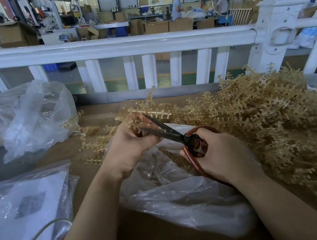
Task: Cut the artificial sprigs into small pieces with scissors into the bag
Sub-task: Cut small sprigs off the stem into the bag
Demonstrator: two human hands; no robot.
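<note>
Left hand (pixel 130 143) clenches one sprig (pixel 148 113) over the open bag (pixel 178 196). Right hand (pixel 218 156) grips the scissors (pixel 168 133), blades parted around the stem. Advise short snips directly above the bag mouth, fingers kept behind the blades. Uncut pile (pixel 274 117) lies right.

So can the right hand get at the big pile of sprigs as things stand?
Probably not freely: the right hand grips the scissors, though the sprig pile lies right beside it with nothing between.

Dark matt metal blades are showing on the scissors (pixel 168 132), with reddish rubbery handles; the bag (pixel 178 196) is gleaming as thin glossy plastic; the sprigs (pixel 278 112) are looking like matt tan plastic.
</note>
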